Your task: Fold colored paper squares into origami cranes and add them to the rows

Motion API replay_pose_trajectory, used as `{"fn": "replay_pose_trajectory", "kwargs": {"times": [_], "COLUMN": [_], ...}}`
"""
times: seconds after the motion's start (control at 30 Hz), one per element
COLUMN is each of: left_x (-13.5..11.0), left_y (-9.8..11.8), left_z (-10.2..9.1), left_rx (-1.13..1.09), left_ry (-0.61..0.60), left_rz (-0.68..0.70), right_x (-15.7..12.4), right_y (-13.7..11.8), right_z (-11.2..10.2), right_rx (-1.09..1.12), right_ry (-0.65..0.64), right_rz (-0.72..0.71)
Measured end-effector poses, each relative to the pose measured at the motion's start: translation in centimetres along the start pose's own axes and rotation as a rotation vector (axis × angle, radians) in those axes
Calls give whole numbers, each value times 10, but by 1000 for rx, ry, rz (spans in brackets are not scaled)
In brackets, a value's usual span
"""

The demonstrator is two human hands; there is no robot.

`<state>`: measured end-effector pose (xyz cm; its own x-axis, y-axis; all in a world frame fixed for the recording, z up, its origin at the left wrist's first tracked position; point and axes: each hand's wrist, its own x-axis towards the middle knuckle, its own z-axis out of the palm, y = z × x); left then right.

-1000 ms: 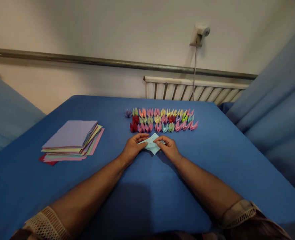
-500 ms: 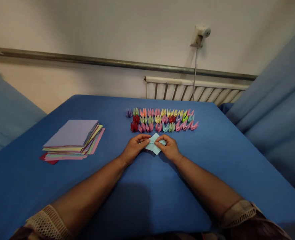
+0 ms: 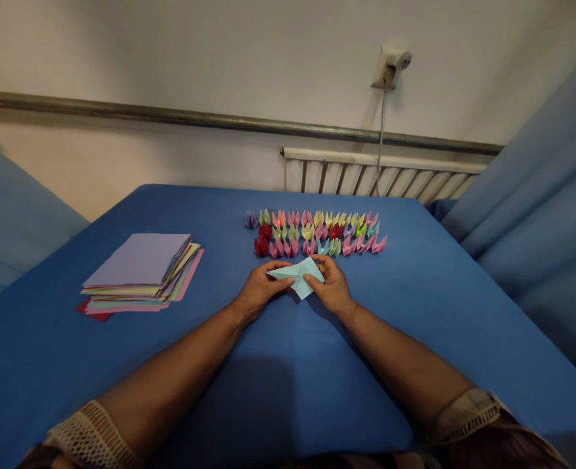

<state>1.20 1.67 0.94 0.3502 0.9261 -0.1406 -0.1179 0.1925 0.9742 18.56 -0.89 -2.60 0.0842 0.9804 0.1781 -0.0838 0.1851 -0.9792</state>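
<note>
A folded piece of light blue paper (image 3: 299, 276) sits between my two hands on the blue table (image 3: 288, 378). My left hand (image 3: 258, 286) pinches its left corner, with the fingers curled over the edge. Gripping the right side is my right hand (image 3: 333, 285), thumb on top of the sheet. Just beyond the hands stand rows of small folded paper figures (image 3: 317, 234) in pink, red, yellow, green and blue.
A stack of coloured paper sheets (image 3: 141, 273) with a lilac one on top lies at the left of the table. Blue cloth surfaces (image 3: 536, 215) flank the table on both sides. A radiator (image 3: 380, 176) and a wall rail run behind.
The blue paper has been turned and lifted a little at its far corner. My right hand has shifted further round its right edge. My left hand stays at the left corner.
</note>
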Motion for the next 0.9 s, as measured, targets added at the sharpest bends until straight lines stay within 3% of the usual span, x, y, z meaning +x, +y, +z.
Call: {"fn": "replay_pose_trajectory", "kwargs": {"times": [0.17,0.4,0.67,0.83,0.9], "left_x": [1,1,-4,-4,-5], "left_y": [-5,-7,-9,-10,-7], "left_z": [2,4,10,10,10], "left_rx": [-73,-123,-24,96,105], "left_ry": [-49,46,-67,20,-1], "left_rz": [-38,23,45,63,45], "right_x": [-1,-3,1,0,1], "right_y": [-1,-4,-4,-3,-5], "right_z": [1,3,3,1,-2], "right_rx": [37,-6,2,-73,-52], "right_ry": [62,-95,-8,-134,-182], "right_rz": [-26,126,126,147,139]}}
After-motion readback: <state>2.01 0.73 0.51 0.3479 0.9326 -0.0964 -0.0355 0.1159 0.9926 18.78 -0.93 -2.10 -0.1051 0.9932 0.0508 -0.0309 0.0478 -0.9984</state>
